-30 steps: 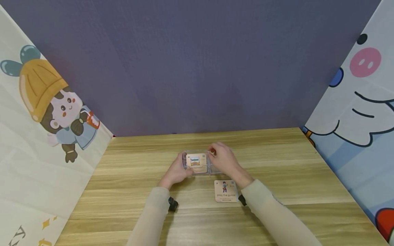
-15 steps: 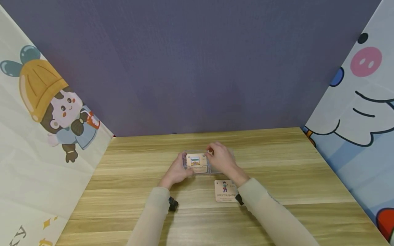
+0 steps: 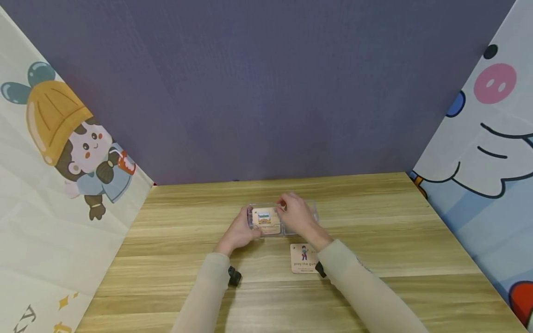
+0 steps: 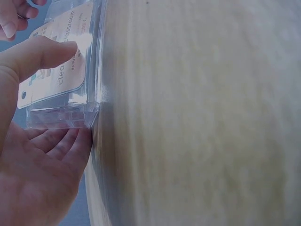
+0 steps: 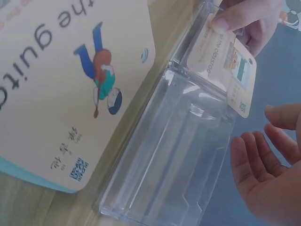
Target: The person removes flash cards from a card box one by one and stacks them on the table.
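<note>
Pale wood-grain tabletop [image 3: 166, 240] bears a clear plastic two-bay case [image 5: 160, 150], long axis crosswise, left end gripped by the left hand [image 3: 239, 231], its left bay's cream picture card [image 3: 264, 218] just left of the loosely curved, apparently empty right hand [image 3: 297, 215].

Loose card [image 3: 303, 260] says "play the guita", boxed card [image 4: 70, 77] "classroom".

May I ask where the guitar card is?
In the head view, the guitar card lies right of centre, on the near side of the clear case, beside the right sleeve.
</note>
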`<state>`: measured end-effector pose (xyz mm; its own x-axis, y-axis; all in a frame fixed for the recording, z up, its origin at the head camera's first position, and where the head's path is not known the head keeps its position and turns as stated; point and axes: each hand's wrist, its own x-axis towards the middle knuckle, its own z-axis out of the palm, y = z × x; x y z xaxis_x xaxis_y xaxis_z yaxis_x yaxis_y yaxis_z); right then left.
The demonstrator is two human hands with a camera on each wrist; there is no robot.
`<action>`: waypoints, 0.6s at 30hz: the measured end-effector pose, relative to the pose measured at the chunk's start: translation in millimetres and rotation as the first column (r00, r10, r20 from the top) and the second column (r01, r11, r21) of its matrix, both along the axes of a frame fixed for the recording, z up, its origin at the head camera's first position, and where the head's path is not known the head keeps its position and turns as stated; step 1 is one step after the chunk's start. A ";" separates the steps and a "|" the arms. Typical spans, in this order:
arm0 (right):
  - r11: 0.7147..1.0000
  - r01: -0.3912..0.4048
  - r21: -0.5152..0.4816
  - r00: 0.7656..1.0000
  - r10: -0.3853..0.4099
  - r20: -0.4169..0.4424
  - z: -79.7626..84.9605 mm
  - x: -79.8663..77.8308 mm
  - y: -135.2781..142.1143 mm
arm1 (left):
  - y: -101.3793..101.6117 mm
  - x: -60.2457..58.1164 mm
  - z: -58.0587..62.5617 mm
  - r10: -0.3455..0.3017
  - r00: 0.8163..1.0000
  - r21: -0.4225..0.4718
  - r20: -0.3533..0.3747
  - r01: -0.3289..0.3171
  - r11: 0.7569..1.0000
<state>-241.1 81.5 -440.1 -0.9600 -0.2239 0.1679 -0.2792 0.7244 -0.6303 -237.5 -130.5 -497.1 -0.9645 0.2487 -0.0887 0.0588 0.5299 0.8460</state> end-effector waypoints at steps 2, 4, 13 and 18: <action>1.000 0.002 0.003 1.000 -0.002 -0.007 -1.9 -1.0 -1.2 | 0.1 -0.3 -0.2 0.001 1.000 0.000 -0.003 -0.001 1.000; 1.000 0.005 0.003 1.000 -0.005 -0.012 -3.6 -1.4 -1.9 | 0.3 -0.6 -0.7 0.000 1.000 0.003 -0.005 0.000 1.000; 1.000 0.013 -0.015 1.000 -0.012 0.003 -8.6 -2.4 -3.9 | 0.2 -1.2 -3.2 -0.001 1.000 0.006 -0.004 0.001 1.000; 1.000 0.005 -0.023 1.000 -0.005 0.013 -10.5 -2.7 -4.9 | 0.2 -1.4 -3.0 -0.004 1.000 0.003 -0.006 0.004 1.000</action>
<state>-243.8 76.6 -450.6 -0.9633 -0.2156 0.1601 -0.2672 0.7112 -0.6503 -239.0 -130.3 -500.1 -0.9640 0.2527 -0.0823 0.0659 0.5270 0.8473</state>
